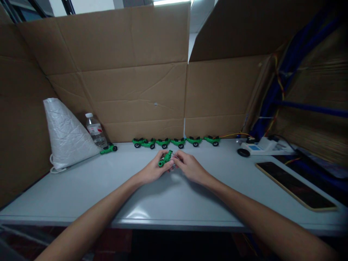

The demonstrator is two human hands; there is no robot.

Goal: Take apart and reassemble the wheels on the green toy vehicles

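Observation:
Above the middle of the table, my left hand (154,168) is closed round a green toy vehicle body (165,158), held tilted with a round end towards me. My right hand (189,166) is beside it, thumb and fingers pinched together close to the green body. A thin, light-coloured piece (176,157) shows at those fingertips, too small to name. Behind the hands, several green toy vehicles (178,143) with black wheels stand in a row along the cardboard. Another green toy (108,148) lies at the left, by the bottle.
A plastic bottle (95,130) and a silvery-white wrapped bundle (67,134) stand at the left. On the right are a power strip (274,146), a black wheel (243,152) and a phone (296,185). Cardboard walls (130,90) enclose the white table (130,214).

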